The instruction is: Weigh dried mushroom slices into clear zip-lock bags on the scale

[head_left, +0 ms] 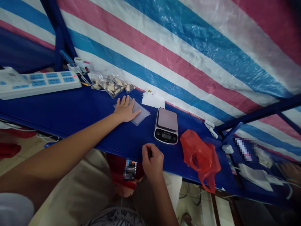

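My left hand [125,110] lies flat with fingers spread on a small clear plastic bag [141,116] on the blue table [70,110]. My right hand [152,160] rests at the table's near edge with fingers curled in a pinch around something small and dark that I cannot make out. A small digital scale [166,125] stands between and just beyond the two hands, its platform bare.
A red plastic bag [199,155] lies right of the scale. Clear bags of pale pieces [111,84] sit at the back, beside a white power strip [35,83]. A white label [153,100] lies behind the scale. Chargers and cables [256,175] crowd the far right.
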Demonstrator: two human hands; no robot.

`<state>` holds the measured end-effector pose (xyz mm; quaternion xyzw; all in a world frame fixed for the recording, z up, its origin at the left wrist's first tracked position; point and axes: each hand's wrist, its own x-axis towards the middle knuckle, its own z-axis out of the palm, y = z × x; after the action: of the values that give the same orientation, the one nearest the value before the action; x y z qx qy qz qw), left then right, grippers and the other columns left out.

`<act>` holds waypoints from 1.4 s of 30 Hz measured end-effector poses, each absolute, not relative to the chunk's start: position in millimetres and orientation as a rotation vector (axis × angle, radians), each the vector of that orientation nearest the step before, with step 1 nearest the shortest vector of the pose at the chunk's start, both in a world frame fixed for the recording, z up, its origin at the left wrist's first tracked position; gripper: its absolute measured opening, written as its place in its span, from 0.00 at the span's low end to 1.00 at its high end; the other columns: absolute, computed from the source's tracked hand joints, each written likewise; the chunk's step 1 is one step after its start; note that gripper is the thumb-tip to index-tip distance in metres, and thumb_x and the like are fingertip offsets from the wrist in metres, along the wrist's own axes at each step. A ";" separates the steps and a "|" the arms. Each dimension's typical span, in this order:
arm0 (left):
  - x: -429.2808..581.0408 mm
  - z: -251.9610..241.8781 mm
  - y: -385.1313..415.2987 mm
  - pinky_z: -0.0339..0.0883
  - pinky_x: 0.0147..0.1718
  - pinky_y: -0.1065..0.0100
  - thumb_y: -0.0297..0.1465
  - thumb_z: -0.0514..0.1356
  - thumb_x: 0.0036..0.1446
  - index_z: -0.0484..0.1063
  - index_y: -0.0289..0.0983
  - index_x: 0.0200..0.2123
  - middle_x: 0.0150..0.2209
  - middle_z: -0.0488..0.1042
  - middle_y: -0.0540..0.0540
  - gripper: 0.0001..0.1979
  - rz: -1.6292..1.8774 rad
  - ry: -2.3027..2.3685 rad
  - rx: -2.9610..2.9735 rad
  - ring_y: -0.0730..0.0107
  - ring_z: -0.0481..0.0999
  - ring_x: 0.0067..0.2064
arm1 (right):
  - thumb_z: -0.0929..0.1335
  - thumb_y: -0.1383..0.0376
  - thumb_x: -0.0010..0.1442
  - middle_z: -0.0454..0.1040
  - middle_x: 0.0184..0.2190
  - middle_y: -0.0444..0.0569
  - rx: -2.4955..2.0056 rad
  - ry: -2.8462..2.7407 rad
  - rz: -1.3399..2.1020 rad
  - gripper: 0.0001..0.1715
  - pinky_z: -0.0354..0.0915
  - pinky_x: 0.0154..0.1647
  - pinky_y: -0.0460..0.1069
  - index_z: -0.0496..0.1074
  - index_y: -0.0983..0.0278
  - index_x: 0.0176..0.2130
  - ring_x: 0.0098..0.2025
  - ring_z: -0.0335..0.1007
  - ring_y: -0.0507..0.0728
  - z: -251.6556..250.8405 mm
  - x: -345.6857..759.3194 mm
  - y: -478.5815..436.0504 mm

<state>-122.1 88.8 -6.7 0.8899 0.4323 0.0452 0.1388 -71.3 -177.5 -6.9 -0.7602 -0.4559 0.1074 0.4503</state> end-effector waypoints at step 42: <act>-119.9 20.6 96.4 0.30 0.69 0.34 0.48 0.38 0.69 0.52 0.40 0.73 0.76 0.41 0.40 0.35 0.372 1.175 2.593 0.42 0.36 0.75 | 0.57 0.62 0.72 0.72 0.58 0.65 -1.849 -1.328 0.025 0.25 0.64 0.62 0.61 0.69 0.71 0.60 0.62 0.67 0.65 42.4 -61.7 -76.3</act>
<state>-119.9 96.4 20.6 0.8949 0.4056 0.1282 0.1350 -61.7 -76.3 42.4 -0.7374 -0.5298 0.0099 0.4190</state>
